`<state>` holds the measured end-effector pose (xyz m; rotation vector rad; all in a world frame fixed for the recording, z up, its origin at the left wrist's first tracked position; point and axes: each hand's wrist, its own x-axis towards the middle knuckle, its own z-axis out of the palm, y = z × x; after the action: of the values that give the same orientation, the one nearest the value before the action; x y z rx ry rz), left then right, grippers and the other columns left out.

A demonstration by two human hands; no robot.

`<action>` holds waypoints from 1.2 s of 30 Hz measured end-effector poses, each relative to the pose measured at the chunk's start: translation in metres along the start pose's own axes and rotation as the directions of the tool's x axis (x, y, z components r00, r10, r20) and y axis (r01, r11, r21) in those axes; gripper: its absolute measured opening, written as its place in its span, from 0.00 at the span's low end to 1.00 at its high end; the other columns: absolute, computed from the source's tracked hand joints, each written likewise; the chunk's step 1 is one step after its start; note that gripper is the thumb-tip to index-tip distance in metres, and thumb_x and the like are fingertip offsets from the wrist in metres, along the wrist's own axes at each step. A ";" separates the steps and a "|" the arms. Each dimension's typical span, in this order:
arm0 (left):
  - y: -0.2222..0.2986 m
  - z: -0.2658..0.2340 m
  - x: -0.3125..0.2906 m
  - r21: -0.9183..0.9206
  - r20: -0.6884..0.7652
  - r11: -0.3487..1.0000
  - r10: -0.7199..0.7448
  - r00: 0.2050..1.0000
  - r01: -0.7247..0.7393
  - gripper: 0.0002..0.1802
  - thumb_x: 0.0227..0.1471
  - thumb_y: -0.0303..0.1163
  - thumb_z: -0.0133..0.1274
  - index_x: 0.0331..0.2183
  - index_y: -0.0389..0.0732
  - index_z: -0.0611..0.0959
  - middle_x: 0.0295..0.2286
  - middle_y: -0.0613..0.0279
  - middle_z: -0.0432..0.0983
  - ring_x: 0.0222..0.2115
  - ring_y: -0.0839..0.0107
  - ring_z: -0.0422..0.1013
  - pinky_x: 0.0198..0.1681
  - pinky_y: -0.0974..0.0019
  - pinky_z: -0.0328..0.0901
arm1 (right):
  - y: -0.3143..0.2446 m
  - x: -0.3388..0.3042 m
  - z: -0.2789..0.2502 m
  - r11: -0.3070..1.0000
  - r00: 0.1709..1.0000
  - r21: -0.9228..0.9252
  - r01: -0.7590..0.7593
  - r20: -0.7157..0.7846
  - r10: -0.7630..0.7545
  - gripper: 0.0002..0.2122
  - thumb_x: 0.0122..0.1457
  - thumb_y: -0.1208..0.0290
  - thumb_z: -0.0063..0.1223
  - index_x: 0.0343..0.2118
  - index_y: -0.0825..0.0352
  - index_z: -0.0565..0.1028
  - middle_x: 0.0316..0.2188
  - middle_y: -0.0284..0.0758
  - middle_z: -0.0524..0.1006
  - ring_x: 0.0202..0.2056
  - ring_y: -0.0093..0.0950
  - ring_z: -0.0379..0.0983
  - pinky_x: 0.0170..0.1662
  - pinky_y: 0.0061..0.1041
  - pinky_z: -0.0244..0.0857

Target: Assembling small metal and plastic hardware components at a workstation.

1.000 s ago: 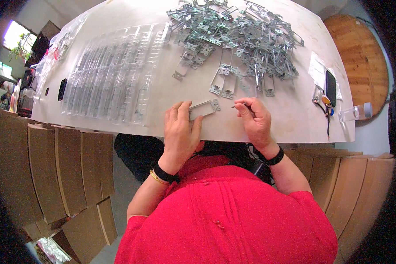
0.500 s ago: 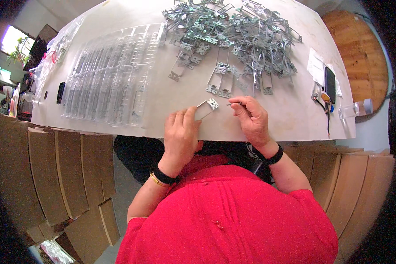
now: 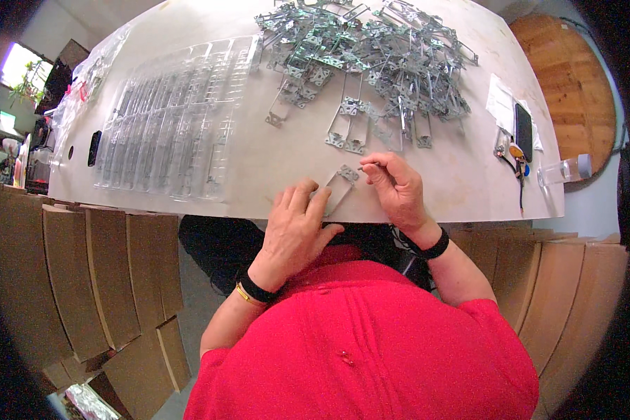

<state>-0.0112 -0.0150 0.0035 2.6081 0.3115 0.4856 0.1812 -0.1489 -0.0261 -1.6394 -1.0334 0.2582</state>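
A metal bracket [image 3: 344, 175] with two thin side rods lies near the table's front edge. My left hand [image 3: 290, 227] rests over the bracket's near end, fingertips at its rod and thumb spread apart below the table edge. Just right of the bracket, my right hand [image 3: 399, 192] pinches a thin dark pin-like piece [image 3: 361, 168] between thumb and fingers. Most of that piece is hidden by the fingers. Farther back lies a big tangled pile of similar metal brackets [image 3: 371, 59], a few of them separate at its near side.
Clear plastic compartment trays [image 3: 168, 119] with metal parts inside stand at the left. On the right are a dark phone [image 3: 523, 128], a small tool with a cord [image 3: 516, 151] and a clear bottle [image 3: 563, 171]. Cardboard boxes [image 3: 77, 273] stand below the table on both sides.
My left hand has opened, its thumb moving away from the bracket. The bracket has shifted slightly right and nearer me and now lies turned. My right hand has stayed almost in place.
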 end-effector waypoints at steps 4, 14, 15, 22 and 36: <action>-0.007 0.001 -0.006 0.003 0.089 1.000 0.012 0.996 -0.012 0.29 0.48 0.32 0.69 0.51 0.37 0.77 0.48 0.46 0.72 0.48 0.47 0.70 0.53 0.52 0.67 | -0.002 0.001 0.000 1.000 1.000 0.010 0.025 -0.011 -0.024 0.05 0.68 0.71 0.59 0.43 0.65 0.80 0.32 0.35 0.80 0.32 0.25 0.75 0.37 0.24 0.69; -0.003 -0.002 -0.001 -0.436 0.007 0.878 -0.218 0.976 0.200 0.16 0.55 0.23 0.60 0.47 0.34 0.81 0.46 0.49 0.74 0.37 0.61 0.77 0.40 0.63 0.73 | -0.001 0.000 0.002 1.000 0.997 0.027 0.008 -0.071 -0.006 0.06 0.69 0.72 0.58 0.45 0.65 0.80 0.32 0.34 0.80 0.29 0.22 0.77 0.34 0.22 0.71; -0.006 -0.001 0.000 -0.465 -0.015 0.855 -0.267 0.964 0.229 0.14 0.57 0.25 0.59 0.46 0.34 0.83 0.46 0.52 0.75 0.33 0.68 0.78 0.38 0.67 0.72 | -0.003 0.000 0.002 1.000 0.998 0.016 0.018 -0.068 -0.017 0.06 0.69 0.72 0.58 0.45 0.65 0.80 0.31 0.34 0.80 0.29 0.22 0.77 0.34 0.22 0.71; 0.001 -0.011 0.014 -0.649 0.280 0.446 -0.613 0.739 0.616 0.13 0.63 0.32 0.55 0.41 0.32 0.86 0.35 0.57 0.79 0.31 0.73 0.76 0.36 0.68 0.70 | -0.002 -0.001 0.000 1.000 0.999 -0.006 0.024 -0.035 -0.024 0.05 0.68 0.71 0.59 0.42 0.65 0.80 0.32 0.35 0.80 0.30 0.26 0.77 0.35 0.25 0.71; -0.011 0.015 0.005 -0.490 -0.067 0.718 -0.596 0.800 0.494 0.10 0.60 0.30 0.59 0.41 0.33 0.85 0.32 0.50 0.80 0.27 0.64 0.74 0.34 0.61 0.70 | -0.007 0.002 0.001 0.987 0.994 -0.123 0.104 0.050 -0.098 0.04 0.64 0.73 0.62 0.38 0.66 0.79 0.31 0.39 0.80 0.32 0.37 0.78 0.36 0.31 0.71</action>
<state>-0.0026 -0.0100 -0.0127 1.8770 0.9071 0.5506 0.1785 -0.1474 -0.0199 -1.6941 -1.1823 0.1647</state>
